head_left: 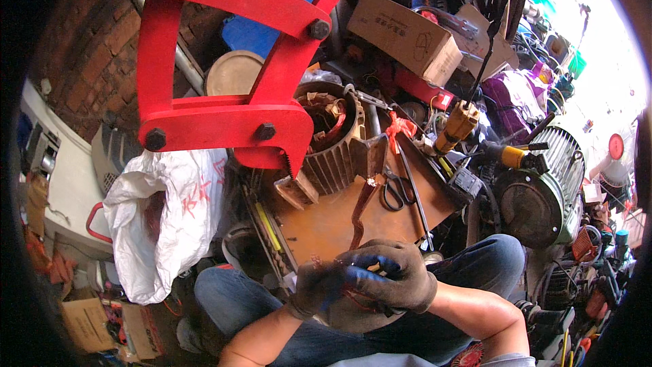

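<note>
My left hand [318,291] and my right hand [401,278], both in dark grey and blue work gloves, are closed together over my lap. Their fingers cover most of what they hold; a small pale bit and thin dark reddish strands show among them. A reddish-brown strip, perhaps wire [358,221], lies on the brown board [326,221] and reaches toward my gloves. Beyond it stands a finned motor housing [333,170] with windings inside. Black-handled scissors [394,190] and a long thin metal rod [413,194] lie to the right on the board.
A large red steel linkage [224,126] hangs over the left and middle, above the housing. A white sack [170,217] stands at left. On the right are a green-grey electric motor [543,190], a yellow power tool [458,126] and tangled parts. A cardboard box [407,37] sits behind.
</note>
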A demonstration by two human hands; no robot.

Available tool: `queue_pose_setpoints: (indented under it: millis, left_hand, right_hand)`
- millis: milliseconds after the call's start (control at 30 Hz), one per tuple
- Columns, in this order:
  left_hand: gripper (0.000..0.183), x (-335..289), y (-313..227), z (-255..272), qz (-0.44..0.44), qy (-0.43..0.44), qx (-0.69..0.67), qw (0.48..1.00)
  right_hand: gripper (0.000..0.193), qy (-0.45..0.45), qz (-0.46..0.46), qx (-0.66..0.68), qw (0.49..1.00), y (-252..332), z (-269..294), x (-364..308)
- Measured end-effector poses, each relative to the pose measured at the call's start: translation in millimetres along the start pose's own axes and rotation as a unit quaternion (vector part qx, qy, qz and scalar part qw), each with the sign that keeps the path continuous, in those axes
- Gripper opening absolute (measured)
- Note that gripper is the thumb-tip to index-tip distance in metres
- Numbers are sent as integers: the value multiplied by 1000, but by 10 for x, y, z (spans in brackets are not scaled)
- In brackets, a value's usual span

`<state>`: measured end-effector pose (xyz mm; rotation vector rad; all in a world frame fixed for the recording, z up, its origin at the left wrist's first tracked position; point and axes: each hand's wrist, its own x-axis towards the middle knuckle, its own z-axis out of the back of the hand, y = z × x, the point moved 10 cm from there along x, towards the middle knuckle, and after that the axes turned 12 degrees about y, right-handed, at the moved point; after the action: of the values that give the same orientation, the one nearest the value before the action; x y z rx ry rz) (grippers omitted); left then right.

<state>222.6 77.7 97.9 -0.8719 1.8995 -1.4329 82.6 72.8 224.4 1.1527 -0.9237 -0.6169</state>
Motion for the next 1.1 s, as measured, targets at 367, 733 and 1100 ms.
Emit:
queue_pose_setpoints:
  millis: [367, 733, 1100]
  left_hand:
    - [30, -107, 685, 222, 67, -38, -51, 996]
    - [31, -122, 412, 207, 15, -70, -126, 989]
    - [13, -162, 472, 223, 31, -54, -32, 998]
  right_hand:
    - [27, -38, -63, 61, 995, -113, 42, -39]
    - [29, -47, -78, 22, 996, -155, 75, -35]
    - [33, -14, -69, 34, 997, -146, 42, -12]
